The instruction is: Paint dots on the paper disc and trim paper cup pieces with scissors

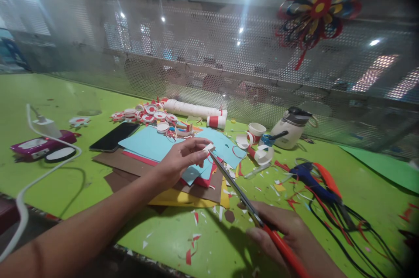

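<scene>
My left hand (186,156) pinches a small white piece of paper (208,147) between thumb and fingertips, above a stack of coloured sheets. In my right hand (284,230) is a pair of scissors (235,187) with red handles, my fingers wrapped round them. The tips of the long metal blades meet the white paper at my left fingertips. Under my left hand lie light blue paper (144,142), red sheets and brown sheets (114,164), with yellow paper (176,198) at the bottom. Small paper scraps (193,247) are strewn over the green table below the scissors.
A glue gun (317,186) with black cable lies at right, near a flask (291,127) and paper cups (256,132). Behind the stack are red-and-white paper discs (147,116) and a white tube (193,108). A phone (116,135) and purple power strip (42,142) lie left.
</scene>
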Action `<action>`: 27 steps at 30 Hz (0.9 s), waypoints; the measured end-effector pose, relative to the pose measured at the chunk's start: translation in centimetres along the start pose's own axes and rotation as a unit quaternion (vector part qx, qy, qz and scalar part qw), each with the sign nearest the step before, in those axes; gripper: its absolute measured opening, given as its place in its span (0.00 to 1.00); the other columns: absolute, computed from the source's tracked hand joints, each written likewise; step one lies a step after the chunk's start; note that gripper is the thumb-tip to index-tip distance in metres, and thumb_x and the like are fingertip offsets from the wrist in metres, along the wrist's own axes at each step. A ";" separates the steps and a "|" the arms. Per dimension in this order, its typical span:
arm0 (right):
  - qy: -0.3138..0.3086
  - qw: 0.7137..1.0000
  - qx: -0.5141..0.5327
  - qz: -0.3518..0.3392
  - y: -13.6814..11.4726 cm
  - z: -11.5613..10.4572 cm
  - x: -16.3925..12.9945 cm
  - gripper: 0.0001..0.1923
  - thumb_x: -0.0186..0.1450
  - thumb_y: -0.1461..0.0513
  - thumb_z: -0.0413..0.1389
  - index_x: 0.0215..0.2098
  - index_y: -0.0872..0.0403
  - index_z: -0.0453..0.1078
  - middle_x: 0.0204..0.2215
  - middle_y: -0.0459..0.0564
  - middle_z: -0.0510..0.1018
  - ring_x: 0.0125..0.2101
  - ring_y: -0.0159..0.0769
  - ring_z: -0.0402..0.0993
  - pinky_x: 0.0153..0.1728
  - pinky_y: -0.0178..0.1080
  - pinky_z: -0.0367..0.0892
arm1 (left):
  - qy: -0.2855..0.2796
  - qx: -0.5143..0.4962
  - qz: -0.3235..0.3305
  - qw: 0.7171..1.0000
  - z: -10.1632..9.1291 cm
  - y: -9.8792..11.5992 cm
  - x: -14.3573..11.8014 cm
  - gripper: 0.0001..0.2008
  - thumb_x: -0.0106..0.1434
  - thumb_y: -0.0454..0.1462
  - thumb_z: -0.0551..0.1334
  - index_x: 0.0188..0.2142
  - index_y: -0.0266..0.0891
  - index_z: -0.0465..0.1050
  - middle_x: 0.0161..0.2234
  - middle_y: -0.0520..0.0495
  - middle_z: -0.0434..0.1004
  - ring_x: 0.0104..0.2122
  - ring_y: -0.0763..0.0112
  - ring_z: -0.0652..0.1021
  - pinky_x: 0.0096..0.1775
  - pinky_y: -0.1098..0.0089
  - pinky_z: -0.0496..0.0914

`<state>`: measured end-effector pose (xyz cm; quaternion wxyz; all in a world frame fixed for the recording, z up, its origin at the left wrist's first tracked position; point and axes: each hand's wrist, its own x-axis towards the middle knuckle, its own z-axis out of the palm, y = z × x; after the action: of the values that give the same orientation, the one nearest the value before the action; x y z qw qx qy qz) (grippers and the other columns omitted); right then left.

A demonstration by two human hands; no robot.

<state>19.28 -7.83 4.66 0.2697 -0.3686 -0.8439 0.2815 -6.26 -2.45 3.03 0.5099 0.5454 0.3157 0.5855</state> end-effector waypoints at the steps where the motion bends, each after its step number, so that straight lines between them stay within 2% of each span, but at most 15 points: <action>1: 0.000 1.000 0.005 0.002 0.0 0.0 0.0 0.18 0.67 0.51 0.50 0.42 0.53 0.76 0.26 0.47 0.77 0.25 0.34 0.71 0.27 0.32 0.67 | -0.002 -0.008 0.000 1.000 0.0 0.0 0.0 0.19 0.53 0.43 0.71 0.43 0.38 0.77 0.36 0.45 0.74 0.29 0.71 0.71 0.34 0.67 0.65; 6: -0.009 0.999 0.029 0.017 -0.2 0.0 -0.2 0.24 0.68 0.47 0.46 0.44 0.52 0.76 0.25 0.46 0.76 0.22 0.32 0.70 0.23 0.31 0.65 | -0.012 -0.033 0.002 0.999 -0.1 0.0 0.1 0.20 0.52 0.42 0.72 0.44 0.38 0.77 0.36 0.44 0.74 0.32 0.68 0.74 0.35 0.66 0.67; 10: 0.009 0.999 0.033 0.007 -0.3 0.2 -0.2 0.26 0.69 0.45 0.45 0.44 0.52 0.76 0.25 0.47 0.76 0.23 0.33 0.70 0.24 0.32 0.65 | -0.010 -0.040 0.010 0.999 -0.1 0.1 0.1 0.20 0.52 0.40 0.72 0.45 0.38 0.77 0.38 0.43 0.75 0.32 0.68 0.75 0.35 0.66 0.68; 13: 0.025 0.999 0.025 -0.002 -0.4 0.3 -0.1 0.25 0.68 0.44 0.46 0.38 0.53 0.75 0.24 0.47 0.76 0.23 0.33 0.70 0.26 0.33 0.65 | -0.012 -0.043 0.006 0.999 -0.2 0.2 0.1 0.20 0.52 0.38 0.72 0.45 0.39 0.76 0.39 0.43 0.76 0.35 0.66 0.76 0.38 0.65 0.70; 16: 0.028 0.999 0.019 0.005 -0.3 0.2 0.1 0.23 0.68 0.46 0.46 0.34 0.53 0.74 0.25 0.47 0.76 0.24 0.33 0.70 0.26 0.32 0.65 | -0.013 -0.042 0.008 0.999 -0.1 0.2 0.0 0.20 0.52 0.36 0.72 0.45 0.40 0.76 0.43 0.41 0.77 0.43 0.60 0.76 0.44 0.60 0.70; 21: -0.005 0.999 0.027 0.040 0.0 0.1 0.3 0.22 0.67 0.47 0.47 0.36 0.54 0.74 0.24 0.46 0.74 0.22 0.32 0.67 0.22 0.32 0.63 | -0.006 -0.039 0.012 0.999 0.1 0.5 -0.1 0.21 0.51 0.36 0.72 0.45 0.39 0.76 0.43 0.40 0.77 0.46 0.56 0.75 0.48 0.57 0.70; 27: 0.016 0.999 0.042 0.026 -0.1 0.4 0.4 0.20 0.67 0.48 0.49 0.38 0.54 0.74 0.29 0.49 0.78 0.28 0.36 0.73 0.28 0.33 0.67 | -0.002 -0.049 -0.002 0.999 0.1 1.1 -0.3 0.24 0.51 0.36 0.72 0.50 0.40 0.75 0.47 0.39 0.76 0.48 0.56 0.75 0.46 0.60 0.69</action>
<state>18.75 -7.69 4.55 0.2908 -0.3836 -0.8169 0.3178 -6.42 -3.04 3.95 0.5377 0.5203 0.2866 0.5984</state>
